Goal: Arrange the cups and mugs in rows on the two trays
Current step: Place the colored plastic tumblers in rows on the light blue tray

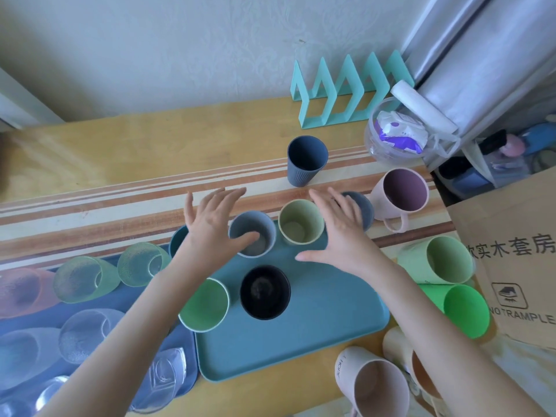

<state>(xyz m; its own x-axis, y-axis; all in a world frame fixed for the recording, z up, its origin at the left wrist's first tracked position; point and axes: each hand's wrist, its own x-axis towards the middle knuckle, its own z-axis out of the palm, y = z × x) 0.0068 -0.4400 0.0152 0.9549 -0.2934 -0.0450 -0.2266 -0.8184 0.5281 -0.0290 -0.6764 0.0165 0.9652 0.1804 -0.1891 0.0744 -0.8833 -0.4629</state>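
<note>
A teal tray [316, 320] holds a grey-blue cup [255, 236], a pale yellow-green cup [301, 225], a green cup [206, 305], a black cup [264, 291] and a teal cup [178, 240] partly behind my wrist. A dark blue tray [126, 299] on the left carries several glass cups [85, 278]. My left hand [210, 227] hovers open beside the grey-blue cup. My right hand [340, 233] is open over the tray's far right corner, covering part of a grey-blue mug [362, 206]. Off the trays stand a dark blue cup [305, 161] and a pink mug [398, 195].
Right of the teal tray lie a pale green cup [442, 260], a bright green cup [460, 311], a beige mug [373, 383] and an orange-lined cup [421, 374]. A cardboard box [517, 254], a clear container [394, 133] and a mint rack [346, 91] crowd the right and back.
</note>
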